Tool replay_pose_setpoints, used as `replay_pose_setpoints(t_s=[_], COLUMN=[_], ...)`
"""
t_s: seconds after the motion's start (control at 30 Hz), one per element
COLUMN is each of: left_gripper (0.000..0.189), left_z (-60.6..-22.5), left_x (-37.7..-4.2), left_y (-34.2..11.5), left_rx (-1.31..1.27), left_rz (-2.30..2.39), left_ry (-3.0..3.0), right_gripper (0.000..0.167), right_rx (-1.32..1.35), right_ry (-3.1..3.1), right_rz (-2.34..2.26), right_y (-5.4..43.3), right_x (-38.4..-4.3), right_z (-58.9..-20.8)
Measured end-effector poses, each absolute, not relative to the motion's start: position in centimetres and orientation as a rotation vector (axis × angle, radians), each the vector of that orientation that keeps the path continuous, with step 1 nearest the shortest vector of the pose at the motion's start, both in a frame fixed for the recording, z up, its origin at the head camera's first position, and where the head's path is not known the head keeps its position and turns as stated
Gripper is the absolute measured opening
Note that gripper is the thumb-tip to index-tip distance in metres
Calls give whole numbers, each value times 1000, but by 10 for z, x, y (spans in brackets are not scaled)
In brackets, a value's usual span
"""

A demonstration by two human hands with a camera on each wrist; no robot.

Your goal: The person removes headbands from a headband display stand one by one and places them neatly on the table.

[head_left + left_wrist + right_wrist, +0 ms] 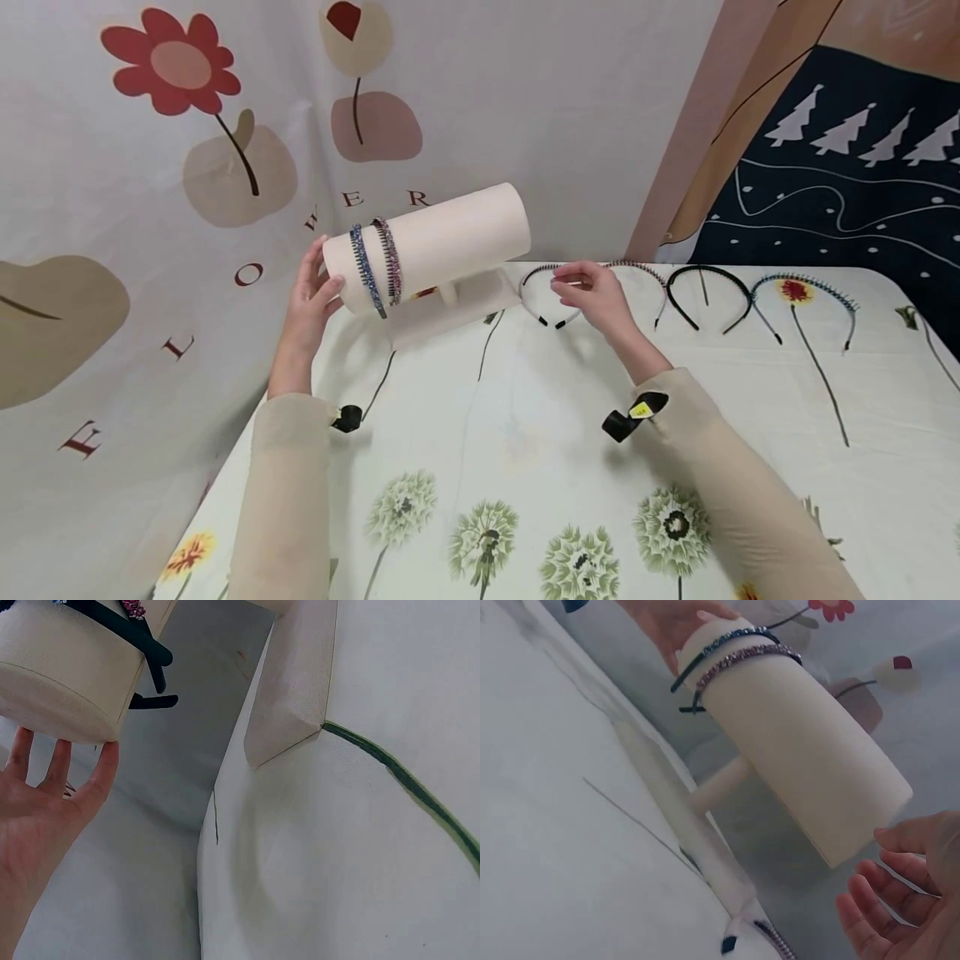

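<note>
A cream headband stand (457, 229) with a padded roll stands at the back of the table, turned at a slant. Near its left end it carries a blue glittery headband (365, 268) and a pink glittery headband (389, 258). My left hand (303, 312) holds that end of the roll, the thumb on the near side and the fingers around the far edge. With nothing in its loosely bent fingers, my right hand (592, 296) hovers just off the roll's right end, over the headbands on the table. It partly hides a silver-white headband (531, 307).
To the right lie a reddish-toothed headband (637, 267), a black headband (708, 268) and a blue-green toothed headband (813, 285) in a row. A flower-print cloth covers the table (517, 433). Printed fabric (585, 108) hangs close behind the stand.
</note>
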State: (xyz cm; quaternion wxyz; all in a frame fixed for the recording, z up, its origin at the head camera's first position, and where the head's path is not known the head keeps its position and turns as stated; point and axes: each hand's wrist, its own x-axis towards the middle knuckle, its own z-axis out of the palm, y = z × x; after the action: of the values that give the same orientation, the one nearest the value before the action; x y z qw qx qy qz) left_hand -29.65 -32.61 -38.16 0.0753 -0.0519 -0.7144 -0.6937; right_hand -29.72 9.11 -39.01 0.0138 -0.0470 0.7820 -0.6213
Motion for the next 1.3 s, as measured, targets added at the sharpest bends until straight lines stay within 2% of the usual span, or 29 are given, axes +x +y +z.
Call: replay_pose_setpoints(t_s=[0.77,1.07,1.3], left_gripper=[64,70,67], left_z=[-386,-371,-365], left_x=[-300,-288,-283], left_y=[-328,-319,-315], left_rx=[-136,-93,-91], left_rz=[-2066,-2066,-2069], left_ry=[-2140,-2179,-2182], right_gripper=[28,25,23], right_rx=[-403,-481,-543], right_ry=[2433,2482,2500], right_rz=[-1998,-1976,-1931], right_y=[10,-28,-52], right_x=[-291,-289,-288], right_z=[-367,-357,-347])
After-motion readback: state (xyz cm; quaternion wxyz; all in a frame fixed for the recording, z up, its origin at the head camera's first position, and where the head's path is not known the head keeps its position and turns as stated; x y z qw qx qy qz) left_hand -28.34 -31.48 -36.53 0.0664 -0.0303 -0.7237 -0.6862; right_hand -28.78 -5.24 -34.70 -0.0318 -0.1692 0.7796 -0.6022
